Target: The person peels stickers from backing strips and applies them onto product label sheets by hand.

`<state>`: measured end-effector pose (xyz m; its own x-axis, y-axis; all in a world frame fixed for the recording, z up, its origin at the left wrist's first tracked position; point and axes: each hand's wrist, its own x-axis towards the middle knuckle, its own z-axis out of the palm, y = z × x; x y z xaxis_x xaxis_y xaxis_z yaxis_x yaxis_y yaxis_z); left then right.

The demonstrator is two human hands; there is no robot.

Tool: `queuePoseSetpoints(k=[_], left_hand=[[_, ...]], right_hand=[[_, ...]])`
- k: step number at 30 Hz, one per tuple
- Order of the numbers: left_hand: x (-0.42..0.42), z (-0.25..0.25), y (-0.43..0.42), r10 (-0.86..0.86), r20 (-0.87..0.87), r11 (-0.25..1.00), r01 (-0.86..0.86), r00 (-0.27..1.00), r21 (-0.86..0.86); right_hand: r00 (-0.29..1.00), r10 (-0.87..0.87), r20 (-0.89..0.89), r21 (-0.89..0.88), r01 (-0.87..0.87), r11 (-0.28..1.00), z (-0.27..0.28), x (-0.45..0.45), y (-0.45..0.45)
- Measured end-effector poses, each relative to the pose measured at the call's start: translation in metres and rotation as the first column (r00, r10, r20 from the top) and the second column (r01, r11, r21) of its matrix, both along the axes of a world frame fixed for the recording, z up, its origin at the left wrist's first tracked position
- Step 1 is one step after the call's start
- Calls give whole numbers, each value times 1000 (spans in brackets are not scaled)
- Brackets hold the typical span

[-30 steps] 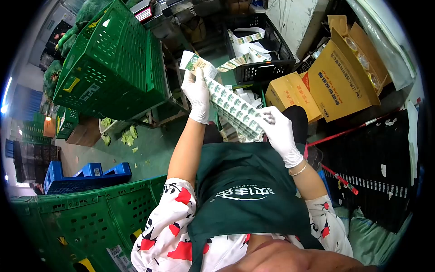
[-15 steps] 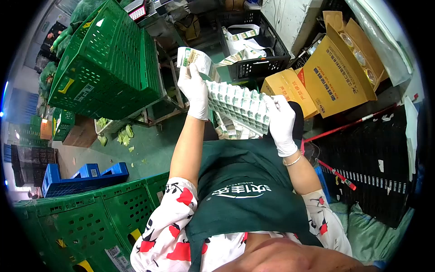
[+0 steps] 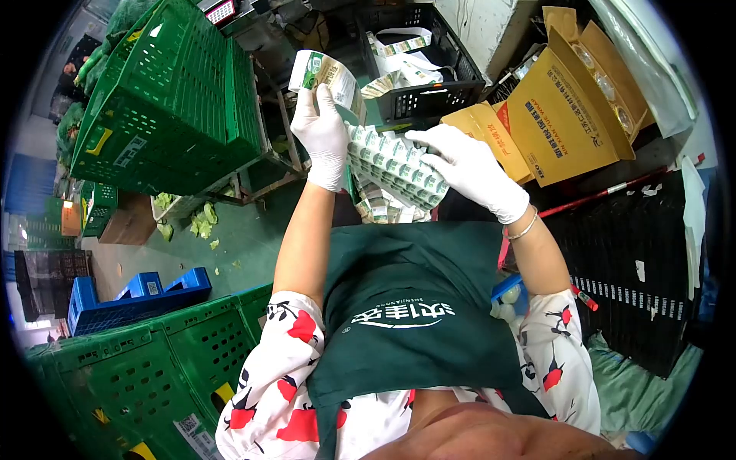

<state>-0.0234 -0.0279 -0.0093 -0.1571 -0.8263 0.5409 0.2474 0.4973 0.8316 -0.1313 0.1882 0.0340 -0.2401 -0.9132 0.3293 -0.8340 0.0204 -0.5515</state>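
Note:
My gloved left hand (image 3: 320,134) is closed, thumb and fingers pinching a curled strip of printed labels (image 3: 335,80) with green and tan print. Beside that hand, a white-and-green ridged bundle (image 3: 395,167) with rows of small repeated prints slants over my lap; it looks like folded label strip, though I cannot tell whether it joins the curled piece. My gloved right hand (image 3: 471,169) reaches over the bundle's upper right side, fingers stretched out and thumb apart, its fingertips at or just above the rows. More printed labels (image 3: 387,208) lie in a pile below the bundle.
A black crate (image 3: 429,100) holding label strips stands ahead. Cardboard boxes (image 3: 563,115) are at the right, near stacked black crates (image 3: 629,261). Green crates (image 3: 169,100) rise at the left, and more (image 3: 138,368) stand close by my left side. Leaf scraps (image 3: 203,222) litter the floor.
My right hand has let go of the bundle's right end and moved left over its top, fingers now extended. My left hand and the curled label strip have risen slightly.

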Motion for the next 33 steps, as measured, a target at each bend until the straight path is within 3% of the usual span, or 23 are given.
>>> queuePoseSetpoints(k=[2, 6, 8, 10, 12, 13, 15, 18, 22, 23, 26, 29, 30, 32, 33], left_hand=[[-1, -2, -2, 19, 10, 1000, -19, 1000, -2], [0, -7, -6, 54, 46, 999, -54, 997, 2], [3, -12, -11, 43, 104, 998, -48, 994, 41], [8, -6, -18, 54, 180, 995, -67, 982, 67], [12, -13, -32, -221, 79, 962, 205, 972, 179], [22, 0, -32, -399, 301, 891, 290, 866, 348], [23, 9, -19, -676, 158, 691, 545, 719, 475], [25, 11, 3, -870, -56, 394, 759, 490, 518], [30, 17, 22, -925, 97, 356, 744, 369, 566], [30, 18, 27, -930, 89, 343, 756, 356, 558], [31, 23, 34, -926, 93, 341, 702, 367, 626], [22, 5, 11, -891, 97, 396, 655, 443, 643], [22, 11, 20, -864, -37, 364, 675, 502, 641], [21, 11, 19, -843, -36, 398, 668, 537, 629], [21, 10, 21, -847, -5, 417, 668, 532, 616]], right_hand=[[996, 71, 48, 67, -74, 995, -4, -1, -2], [980, 126, 157, -43, -121, 992, -11, 4, -2], [883, 117, 454, 38, -150, 988, -4, 7, 10], [704, 27, 710, 124, -162, 979, 18, 4, 21], [640, -34, 767, 107, -75, 991, 35, -6, 27], [567, -44, 822, 87, -49, 995, 30, -17, 30], [376, -35, 926, 17, 53, 998, 27, -25, 26], [344, -179, 922, 185, 18, 983, 16, -40, 14], [415, -195, 889, 275, -141, 951, 7, -43, -12], [482, -195, 855, 305, -162, 938, 10, -40, -16], [589, -23, 808, 223, -270, 937, 2, -35, -27], [701, 20, 713, 336, -366, 868, 15, -15, -18], [799, 158, 580, 251, -359, 899, 8, -11, -18], [813, 31, 582, 204, -182, 962, 9, -21, -6], [848, 8, 530, 72, -54, 996, 7, -23, -5]])
